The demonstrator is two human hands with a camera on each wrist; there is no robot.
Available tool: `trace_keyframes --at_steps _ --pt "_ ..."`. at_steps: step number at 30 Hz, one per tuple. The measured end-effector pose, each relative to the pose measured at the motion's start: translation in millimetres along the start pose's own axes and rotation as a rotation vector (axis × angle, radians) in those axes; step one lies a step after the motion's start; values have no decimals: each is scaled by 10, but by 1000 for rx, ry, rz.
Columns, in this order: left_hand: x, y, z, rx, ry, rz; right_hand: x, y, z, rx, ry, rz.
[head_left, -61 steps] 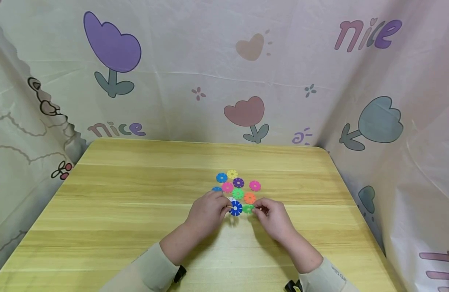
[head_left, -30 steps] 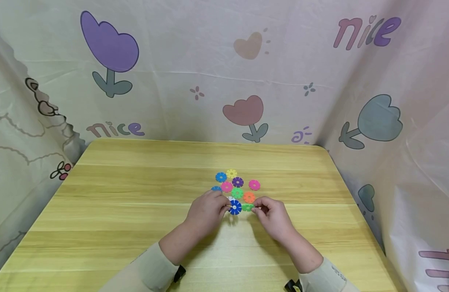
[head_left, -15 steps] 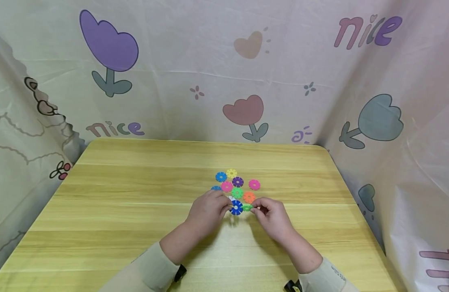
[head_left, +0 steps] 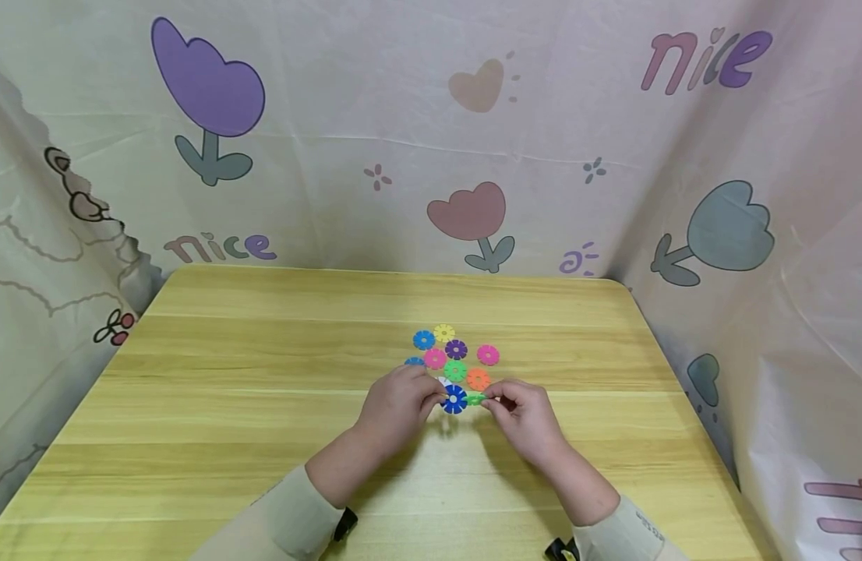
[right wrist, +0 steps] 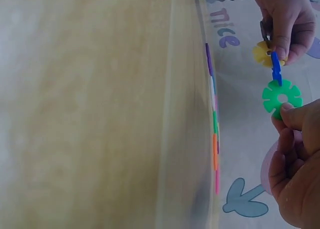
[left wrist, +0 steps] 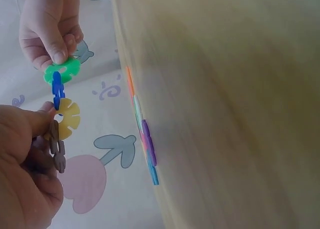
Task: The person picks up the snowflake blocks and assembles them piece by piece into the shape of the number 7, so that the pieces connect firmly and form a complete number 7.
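Observation:
In the head view my left hand [head_left: 401,409] and right hand [head_left: 525,417] face each other above the table, each pinching one end of a short chain of notched plastic discs. My left thumb and fingers grip the yellow disc [left wrist: 69,120], with brownish-grey discs [left wrist: 57,151] hanging beside it, partly hidden by the hand. Between the hands, the dark blue disc [head_left: 453,400] stands edge-on to the yellow one. Pinched by my right thumb and finger, the green disc [right wrist: 281,95] meets the blue disc's edge at a notch.
Behind the hands, loose discs lie flat on the wooden table [head_left: 263,374]: yellow [head_left: 444,333], purple [head_left: 456,349], orange [head_left: 478,379], pink [head_left: 489,354], green [head_left: 455,370] and several others. One white disc [head_left: 443,381] is partly covered by the left hand. A patterned curtain [head_left: 319,93] surrounds the table.
The held green disc has shifted slightly left against the blue disc and tilted a little. Both hands keep their pinch and stay nearly in place; the loose discs lie as before.

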State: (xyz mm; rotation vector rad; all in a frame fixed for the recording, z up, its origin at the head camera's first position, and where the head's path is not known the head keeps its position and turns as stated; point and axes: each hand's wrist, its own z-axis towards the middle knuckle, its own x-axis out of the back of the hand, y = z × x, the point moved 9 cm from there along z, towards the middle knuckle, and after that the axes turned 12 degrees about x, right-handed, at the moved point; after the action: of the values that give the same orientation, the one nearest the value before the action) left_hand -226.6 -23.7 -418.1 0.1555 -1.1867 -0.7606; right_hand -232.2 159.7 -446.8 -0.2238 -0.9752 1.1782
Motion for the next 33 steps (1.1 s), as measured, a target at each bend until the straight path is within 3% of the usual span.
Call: trace_keyframes --at_steps 5,14,33 --pt "11 -1 -7 3 3 -11 6 -44 2 16 15 16" --pt "14 42 -20 -64 10 -27 16 -94 -12 68 35 20" --pt "39 106 -47 -89 44 -25 17 -256 -41 204 108 55"
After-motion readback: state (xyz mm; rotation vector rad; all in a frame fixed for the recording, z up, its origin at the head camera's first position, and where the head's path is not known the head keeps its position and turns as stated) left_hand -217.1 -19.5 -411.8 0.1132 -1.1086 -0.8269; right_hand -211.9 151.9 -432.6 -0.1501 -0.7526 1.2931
